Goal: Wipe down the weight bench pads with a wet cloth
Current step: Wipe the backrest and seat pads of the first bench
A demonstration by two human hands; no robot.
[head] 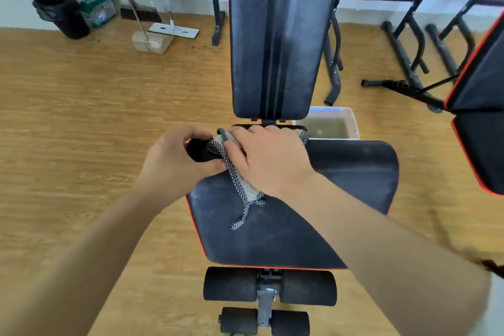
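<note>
- Head view looks down on the weight bench: seat pad (341, 199) in front of me, back pad (275, 35) beyond it, tilted up toward the wall.
- Cloth (244, 185), checked weave with a beige face, lies at the far left corner of the seat pad; one loose strip trails toward the near side.
- Right hand (268, 157) lies flat, palm down, on the cloth, fingers spread and pressing it to the pad. Not a closed grip.
- Left hand (174, 161) is curled around a black rounded part at the pad's left edge, thumb touching the cloth's edge. I cannot tell if it pinches the cloth.
- Seat pad surface shows pale streaks and specks; red trim along its left and near edges.
- Foam rollers (230, 284) sit below the near edge of the seat.
- Clear tub (351, 120) of murky water stands on the floor just right of the bench hinge.
- Far left by the wall: black bin (64, 12), broom, flat mop (174, 30).
</note>
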